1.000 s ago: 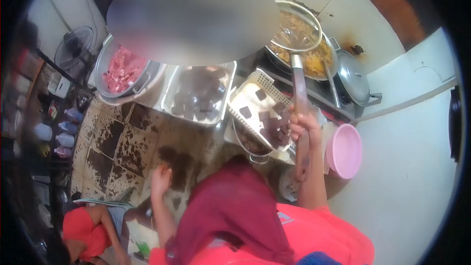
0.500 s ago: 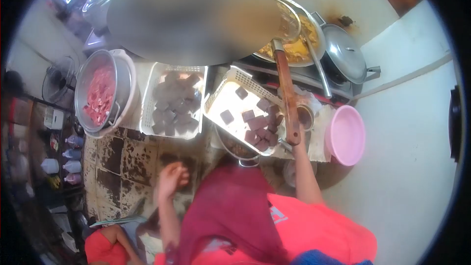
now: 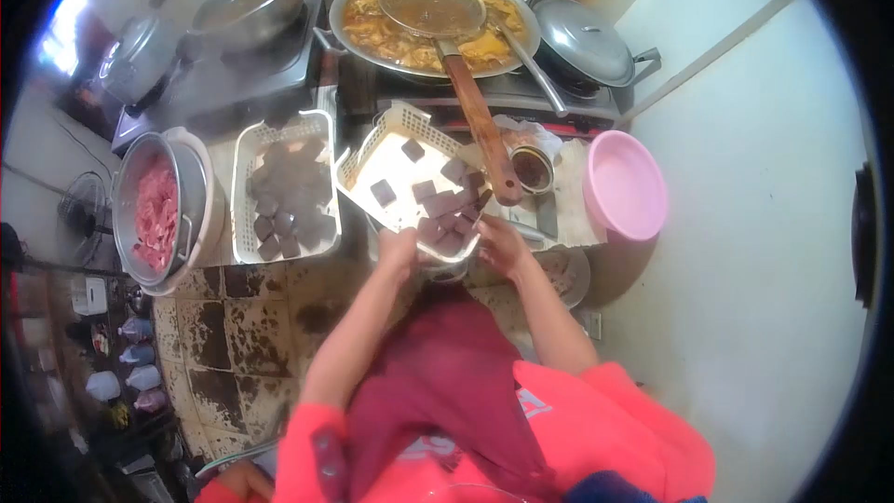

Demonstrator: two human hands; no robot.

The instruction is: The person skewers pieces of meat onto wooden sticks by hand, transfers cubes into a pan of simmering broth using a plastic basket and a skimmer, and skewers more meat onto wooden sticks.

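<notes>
Item: one white basket [image 3: 352, 173], perforated, angled on the work surface below the stove, directly before me in my remote view. Contents: dark blocks [image 3: 445, 201], mostly heaped toward the near right corner. Left hand [image 3: 398, 250]: at the basket's near left edge; fingers largely hidden, so I cannot tell whether they grip. Right hand [image 3: 504, 248]: at the near right corner, fingers bent toward the rim; pinch, I cannot tell. Adjacent: strainer [image 3: 476, 116], wooden-handled, resting across a pan of food [image 3: 341, 36]; pink basin [image 3: 626, 188], right.
</notes>
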